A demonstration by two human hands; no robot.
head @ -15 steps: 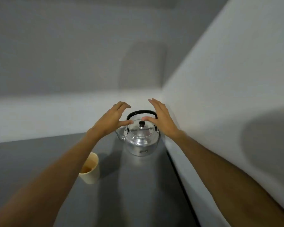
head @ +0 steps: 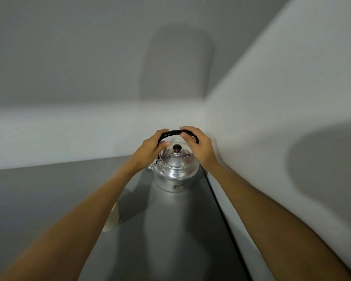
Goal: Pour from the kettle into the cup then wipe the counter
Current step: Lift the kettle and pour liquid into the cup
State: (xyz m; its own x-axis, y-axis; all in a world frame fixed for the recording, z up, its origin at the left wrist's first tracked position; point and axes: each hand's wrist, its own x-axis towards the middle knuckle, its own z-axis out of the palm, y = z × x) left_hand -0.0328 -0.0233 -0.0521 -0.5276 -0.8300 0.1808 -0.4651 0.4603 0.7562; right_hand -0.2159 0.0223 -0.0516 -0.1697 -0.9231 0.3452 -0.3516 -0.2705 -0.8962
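A shiny metal kettle with a black knob on its lid stands on the grey counter, close to the right wall. Its black arched handle stands upright over the lid. My left hand curls around the handle's left end. My right hand grips the handle's right end, fingers over the top. The spout points left and is mostly hidden behind my left wrist. A cream cup stands on the counter to the left and nearer to me; my left forearm covers most of it.
A white wall runs along the counter's right edge, with a dark gap at the seam. Another pale wall closes the back, just behind the kettle. Open grey counter stretches to the left and toward me.
Both hands have moved forward and closed on the kettle's handle; before they hovered open beside it. My left forearm now covers most of the cup.
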